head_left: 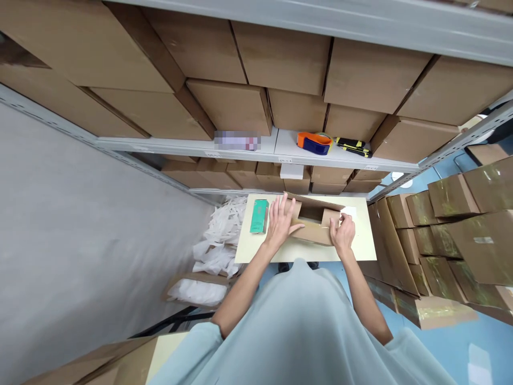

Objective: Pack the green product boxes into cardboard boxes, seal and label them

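Note:
A small brown cardboard box (312, 233) lies on the cream table (256, 255), its long flaps raised and a dark gap showing between the folded end flaps. Spread fingers of my left hand (279, 220) rest against the box's left end. At the opposite end my right hand (343, 231) has its fingers curled on the right flap and edge. Left of my left hand stands a green carton (259, 216). A white paper piece (348, 211) shows just beyond my right hand; whether the fingers touch it I cannot tell.
Above the table, a grey shelf (276, 154) holds cardboard boxes, an orange and blue tape dispenser (315, 143) and black-yellow cutters (352, 146). White packing material (218, 235) is heaped at the left near the wall. Taped cartons (436, 240) are stacked on the right.

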`<state>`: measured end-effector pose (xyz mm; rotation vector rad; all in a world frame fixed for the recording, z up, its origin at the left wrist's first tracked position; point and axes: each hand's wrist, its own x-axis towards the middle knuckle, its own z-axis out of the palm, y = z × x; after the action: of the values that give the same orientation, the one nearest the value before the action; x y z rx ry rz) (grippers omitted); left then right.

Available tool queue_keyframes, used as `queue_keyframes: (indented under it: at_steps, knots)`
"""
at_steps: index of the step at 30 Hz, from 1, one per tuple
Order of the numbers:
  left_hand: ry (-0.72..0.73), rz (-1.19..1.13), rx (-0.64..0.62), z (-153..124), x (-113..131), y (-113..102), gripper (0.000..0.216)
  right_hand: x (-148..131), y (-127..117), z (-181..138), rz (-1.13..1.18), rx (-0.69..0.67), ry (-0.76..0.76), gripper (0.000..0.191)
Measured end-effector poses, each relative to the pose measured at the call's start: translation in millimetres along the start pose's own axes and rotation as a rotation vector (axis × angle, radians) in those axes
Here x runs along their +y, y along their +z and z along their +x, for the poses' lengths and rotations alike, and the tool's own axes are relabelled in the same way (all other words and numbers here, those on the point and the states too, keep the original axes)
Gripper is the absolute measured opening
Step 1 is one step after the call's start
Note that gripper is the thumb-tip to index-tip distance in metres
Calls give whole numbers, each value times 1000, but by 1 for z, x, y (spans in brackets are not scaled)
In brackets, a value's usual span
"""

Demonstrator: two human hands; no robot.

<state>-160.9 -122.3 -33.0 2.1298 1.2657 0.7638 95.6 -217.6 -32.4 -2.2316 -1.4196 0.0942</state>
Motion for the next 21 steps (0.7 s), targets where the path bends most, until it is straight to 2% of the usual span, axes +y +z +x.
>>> queue_keyframes:
  at_steps: [4,7,10,14,17,19,21]
  knots:
    - [56,6,-66,9,-8,-7,105,9,-2,-8,46,74,-45,78]
    - [67,-5,-70,12,-16,-5,76,9,-7,-9,26,58,-94,74]
    - [61,-22,-100,12,-29,0,48,6,-2,-6,-5,-82,-161,70]
    - [-12,-79,-156,10,-46,10,37,7,16,-5,4,-285,-166,77]
    - [-172,-162,-66,10,-52,21,50,15,24,2,29,-329,-146,79]
    - [-284,-256,-13,9,-53,30,72,21,25,12,43,-361,-155,77]
    - [-361,-361,-15,9,-53,39,91,25,25,27,53,-407,-171,75]
